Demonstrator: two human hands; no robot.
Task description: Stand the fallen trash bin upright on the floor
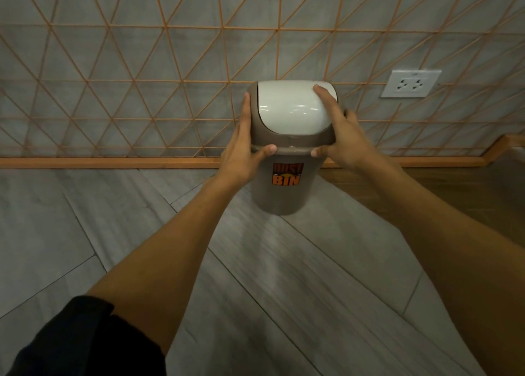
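Two hands of mine clamp the trash bin [287, 188] at its collar: my left hand [244, 151] on one side, my right hand [338, 136] on the other, fingers over the white swing lid [289, 105]. The bin stands upright on the grey floor [113, 219], near the skirting at the floor's far edge.

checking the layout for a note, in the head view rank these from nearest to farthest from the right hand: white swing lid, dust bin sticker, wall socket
1. white swing lid: under the right hand, whose fingers lie on it.
2. DUST BIN sticker: on the bin's front, below and to the left of that hand.
3. wall socket: on the wall, up to the right, apart from the bin.
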